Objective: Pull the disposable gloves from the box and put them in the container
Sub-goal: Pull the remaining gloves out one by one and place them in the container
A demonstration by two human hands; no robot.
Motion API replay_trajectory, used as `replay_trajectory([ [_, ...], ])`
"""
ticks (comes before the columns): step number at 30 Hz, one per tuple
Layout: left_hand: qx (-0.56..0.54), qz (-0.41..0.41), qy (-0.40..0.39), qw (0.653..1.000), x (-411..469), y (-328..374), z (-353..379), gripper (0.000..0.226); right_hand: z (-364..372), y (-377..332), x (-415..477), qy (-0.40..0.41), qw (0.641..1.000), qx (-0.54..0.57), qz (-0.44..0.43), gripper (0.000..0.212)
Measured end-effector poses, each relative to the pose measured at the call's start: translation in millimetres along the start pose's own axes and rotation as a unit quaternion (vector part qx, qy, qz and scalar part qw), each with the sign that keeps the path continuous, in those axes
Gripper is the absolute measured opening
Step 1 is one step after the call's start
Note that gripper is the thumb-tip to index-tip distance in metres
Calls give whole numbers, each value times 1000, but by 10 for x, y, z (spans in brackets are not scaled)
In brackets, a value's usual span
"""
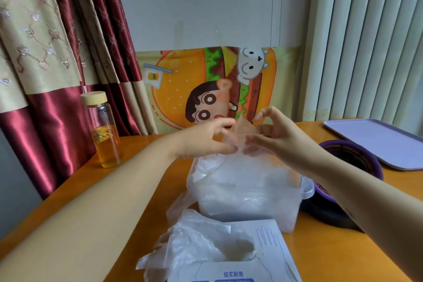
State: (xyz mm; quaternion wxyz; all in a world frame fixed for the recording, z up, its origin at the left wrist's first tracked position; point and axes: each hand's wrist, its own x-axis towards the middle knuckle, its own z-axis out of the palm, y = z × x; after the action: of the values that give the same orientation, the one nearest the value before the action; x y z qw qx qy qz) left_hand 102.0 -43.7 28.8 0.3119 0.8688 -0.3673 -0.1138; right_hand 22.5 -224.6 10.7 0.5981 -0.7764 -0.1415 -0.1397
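Lower centre: glove box (242, 268), with loose gloves (194, 242) protruding from its opening. Frame centre: translucent container (249, 199), holding gloves. Directly above it, left hand (201, 138) and right hand (278, 136) each pinch one transparent glove (240, 131) between fingertips.

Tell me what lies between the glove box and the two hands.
The clear container, stuffed with gloves, stands there, as the head view shows.
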Motion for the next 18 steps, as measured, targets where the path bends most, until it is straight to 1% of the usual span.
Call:
replay_trajectory([
  [1, -17, -1, -12, 1000, 49, -21, 5, 52, -24, -4, -6, -2, 1000, -4, -9, 23],
  [3, -61, 18, 15, 998, 110, -33, 8, 17, -91, 3, -29, 8, 1000, -12, -28, 21],
  [4, -84, 26, 34, 996, 124, -32, 1, 8, -130, 13, -42, 16, 999, -14, -38, 22],
  [5, -104, 32, 51, 993, 125, -32, -19, 4, -161, 10, -54, 23, 998, -19, -51, 24],
  [7, -127, 41, 68, 989, 115, -24, -75, 4, -203, -17, -64, 21, 995, -57, -85, 28],
  [10, -140, 51, 74, 986, 80, 18, -136, 8, -174, -139, -31, -30, 974, -185, -130, 10],
  [12, -132, 41, 82, 987, 50, 25, -155, 12, -125, -209, 18, -62, 956, -265, -106, 15],
  [13, -119, 31, 88, 989, 27, 15, -167, 17, -96, -233, 37, -76, 954, -280, -80, 19],
  [15, -83, 2, 99, 992, -55, -31, -236, 24, -71, -256, 60, -96, 957, -271, -37, 31],
  [18, -22, -32, 135, 990, -252, -134, -479, 22, -96, -272, 63, -89, 976, -201, -2, 45],
])
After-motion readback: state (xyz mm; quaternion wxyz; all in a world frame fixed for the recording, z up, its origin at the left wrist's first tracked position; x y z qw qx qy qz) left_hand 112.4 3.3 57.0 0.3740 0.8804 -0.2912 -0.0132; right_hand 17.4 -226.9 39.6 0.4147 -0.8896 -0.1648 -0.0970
